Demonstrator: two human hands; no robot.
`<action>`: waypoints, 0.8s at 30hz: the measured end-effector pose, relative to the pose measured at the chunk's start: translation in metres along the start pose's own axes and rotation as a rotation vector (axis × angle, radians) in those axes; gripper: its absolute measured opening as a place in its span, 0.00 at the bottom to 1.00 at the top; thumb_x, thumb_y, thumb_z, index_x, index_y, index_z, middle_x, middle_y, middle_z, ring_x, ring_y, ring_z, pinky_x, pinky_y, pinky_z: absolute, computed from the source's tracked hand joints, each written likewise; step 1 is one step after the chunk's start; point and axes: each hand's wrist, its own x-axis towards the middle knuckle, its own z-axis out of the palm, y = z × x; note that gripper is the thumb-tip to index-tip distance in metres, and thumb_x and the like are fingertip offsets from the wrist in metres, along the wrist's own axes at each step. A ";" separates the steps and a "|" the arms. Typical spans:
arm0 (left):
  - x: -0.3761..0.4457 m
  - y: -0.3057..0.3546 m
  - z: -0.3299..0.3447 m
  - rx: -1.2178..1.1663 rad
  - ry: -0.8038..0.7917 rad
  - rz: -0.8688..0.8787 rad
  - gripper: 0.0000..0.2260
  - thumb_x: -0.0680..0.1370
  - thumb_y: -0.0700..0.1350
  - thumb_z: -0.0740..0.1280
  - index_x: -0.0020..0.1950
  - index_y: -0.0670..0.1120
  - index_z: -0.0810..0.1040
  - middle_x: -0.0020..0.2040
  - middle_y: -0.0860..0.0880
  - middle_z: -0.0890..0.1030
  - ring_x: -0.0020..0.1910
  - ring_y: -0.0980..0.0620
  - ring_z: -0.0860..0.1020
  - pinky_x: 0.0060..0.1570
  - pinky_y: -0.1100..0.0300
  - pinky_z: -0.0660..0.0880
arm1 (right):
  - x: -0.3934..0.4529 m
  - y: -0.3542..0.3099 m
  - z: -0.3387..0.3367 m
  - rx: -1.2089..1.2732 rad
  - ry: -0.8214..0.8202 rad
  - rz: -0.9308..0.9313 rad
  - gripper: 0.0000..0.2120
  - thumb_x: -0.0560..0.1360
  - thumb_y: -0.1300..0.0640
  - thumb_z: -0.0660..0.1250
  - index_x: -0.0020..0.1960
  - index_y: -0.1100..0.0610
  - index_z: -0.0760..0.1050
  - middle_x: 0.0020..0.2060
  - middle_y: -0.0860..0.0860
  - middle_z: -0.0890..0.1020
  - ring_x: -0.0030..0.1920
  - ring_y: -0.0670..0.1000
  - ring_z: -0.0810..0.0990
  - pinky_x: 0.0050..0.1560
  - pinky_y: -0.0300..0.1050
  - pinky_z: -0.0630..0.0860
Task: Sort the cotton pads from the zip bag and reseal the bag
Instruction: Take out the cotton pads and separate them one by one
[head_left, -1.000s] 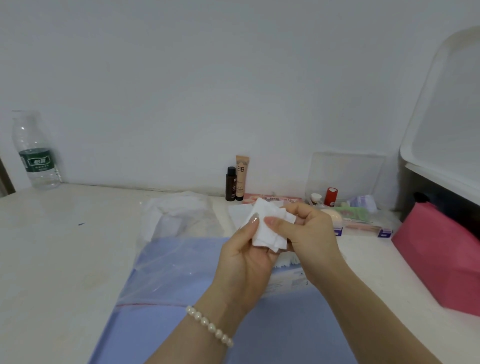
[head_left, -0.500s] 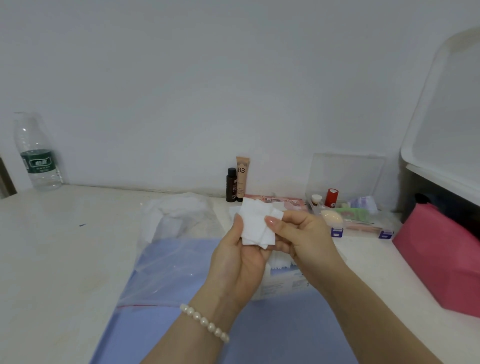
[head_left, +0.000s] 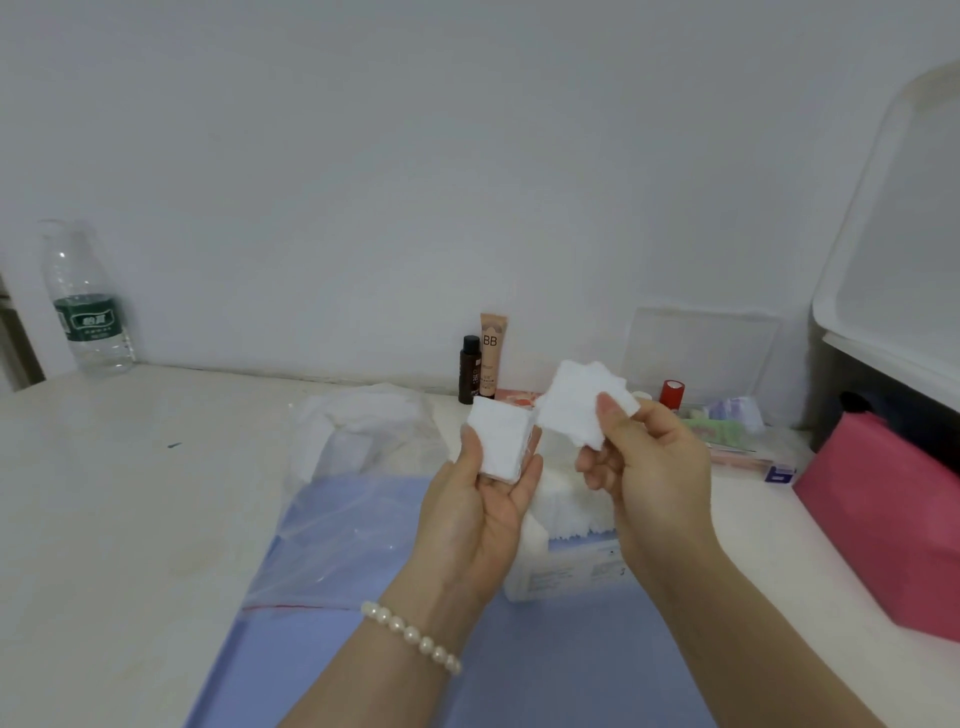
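Note:
My left hand (head_left: 480, 512) holds a small squared stack of white cotton pads (head_left: 501, 441) above the table. Beside it, my right hand (head_left: 647, 467) pinches a fanned bunch of cotton pads (head_left: 579, 408) between thumb and fingers, slightly higher. The two bunches are just apart. A clear zip bag (head_left: 343, 504) with a red seal strip lies flat on the blue mat (head_left: 545, 670) to the left, more white pads showing at its far end. Below my hands stands a pack of cotton pads (head_left: 571, 545), partly hidden.
A water bottle (head_left: 85, 306) stands at the far left by the wall. A dark bottle (head_left: 470, 371) and a BB tube (head_left: 492, 353) sit at the back. A clear organiser (head_left: 727, 410) with small items and a pink bag (head_left: 883, 519) occupy the right.
The single bunch held by both hands has been split: my right hand pulled a fanned part up and right, while my left hand keeps the squared stack.

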 end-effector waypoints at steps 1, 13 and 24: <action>-0.001 -0.001 0.000 0.016 -0.027 0.000 0.15 0.81 0.46 0.56 0.59 0.38 0.74 0.54 0.40 0.82 0.54 0.44 0.81 0.52 0.54 0.79 | -0.004 -0.002 0.003 -0.008 -0.062 0.001 0.03 0.75 0.63 0.66 0.43 0.62 0.75 0.25 0.54 0.76 0.22 0.48 0.75 0.21 0.38 0.69; -0.010 -0.005 0.008 0.117 -0.175 -0.063 0.18 0.81 0.47 0.52 0.60 0.39 0.75 0.47 0.38 0.81 0.30 0.49 0.63 0.26 0.60 0.69 | -0.005 0.015 0.006 -0.225 -0.222 -0.013 0.01 0.75 0.65 0.66 0.44 0.62 0.74 0.21 0.54 0.78 0.19 0.50 0.75 0.19 0.37 0.68; -0.006 -0.002 0.005 0.074 -0.121 -0.104 0.23 0.82 0.52 0.51 0.66 0.36 0.71 0.60 0.35 0.78 0.44 0.41 0.75 0.35 0.53 0.75 | -0.002 0.004 0.002 -0.174 -0.356 -0.060 0.05 0.75 0.65 0.64 0.46 0.60 0.79 0.21 0.51 0.76 0.16 0.47 0.68 0.18 0.34 0.63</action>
